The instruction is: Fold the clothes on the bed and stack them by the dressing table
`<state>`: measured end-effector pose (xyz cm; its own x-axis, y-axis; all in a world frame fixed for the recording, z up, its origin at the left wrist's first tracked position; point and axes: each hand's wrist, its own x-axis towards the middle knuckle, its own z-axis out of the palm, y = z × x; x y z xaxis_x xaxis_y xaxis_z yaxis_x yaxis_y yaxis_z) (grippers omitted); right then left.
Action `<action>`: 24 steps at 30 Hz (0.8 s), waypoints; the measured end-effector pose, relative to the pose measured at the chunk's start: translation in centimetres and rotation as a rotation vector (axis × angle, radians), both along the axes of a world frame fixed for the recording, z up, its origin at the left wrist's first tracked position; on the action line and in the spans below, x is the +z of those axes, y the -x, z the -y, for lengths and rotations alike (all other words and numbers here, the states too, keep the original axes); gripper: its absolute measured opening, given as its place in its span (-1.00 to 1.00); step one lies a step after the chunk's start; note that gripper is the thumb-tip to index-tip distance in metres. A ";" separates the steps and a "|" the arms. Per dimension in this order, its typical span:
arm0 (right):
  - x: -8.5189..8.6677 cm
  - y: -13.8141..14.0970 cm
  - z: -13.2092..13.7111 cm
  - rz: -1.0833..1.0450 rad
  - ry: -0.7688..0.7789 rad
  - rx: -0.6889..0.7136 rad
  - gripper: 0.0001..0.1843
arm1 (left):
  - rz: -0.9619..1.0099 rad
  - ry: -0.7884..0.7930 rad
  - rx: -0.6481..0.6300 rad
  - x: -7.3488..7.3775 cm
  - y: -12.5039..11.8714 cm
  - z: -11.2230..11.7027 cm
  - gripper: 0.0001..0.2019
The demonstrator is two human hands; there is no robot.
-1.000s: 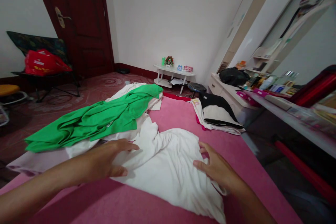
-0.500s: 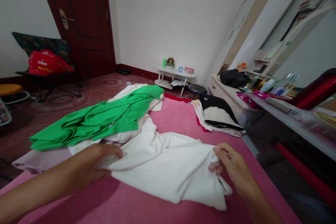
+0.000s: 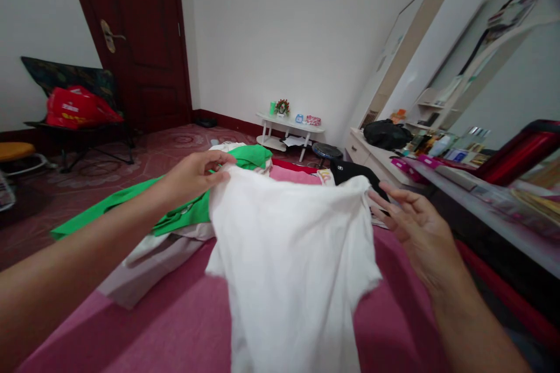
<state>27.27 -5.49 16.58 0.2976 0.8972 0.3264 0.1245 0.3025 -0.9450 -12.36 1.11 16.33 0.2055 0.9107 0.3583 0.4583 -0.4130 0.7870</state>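
Note:
I hold a white T-shirt (image 3: 289,245) up in the air over the pink bed cover (image 3: 175,326). My left hand (image 3: 192,178) is closed on its upper left corner. My right hand (image 3: 415,227) meets the upper right corner with its fingertips, the other fingers spread; the grip itself is hidden behind the cloth. The shirt hangs down and hides the middle of the bed. A green garment (image 3: 131,201) lies to the left behind it, on top of pale clothes (image 3: 149,262).
A folded black and white stack (image 3: 350,170) lies at the bed's far right. A cluttered dresser (image 3: 437,169) runs along the right side. Further off stand a low white table (image 3: 289,125), a dark red door (image 3: 140,41), and a chair with a red bag (image 3: 74,108).
The white T-shirt lay spread on the bed with both hands at its edges. Both hands have now lifted it by its upper corners, so it hangs in front of me.

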 end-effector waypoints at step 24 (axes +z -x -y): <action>-11.9 2.7 1.9 1.112 0.405 0.267 -0.73 | -0.563 -0.161 -0.339 -13.4 -8.1 5.0 -0.78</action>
<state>24.54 -7.40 4.69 -0.1764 0.9838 -0.0324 0.9069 0.1496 -0.3938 -4.21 -3.91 2.92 0.6653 0.7075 0.2384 0.6051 -0.6981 0.3828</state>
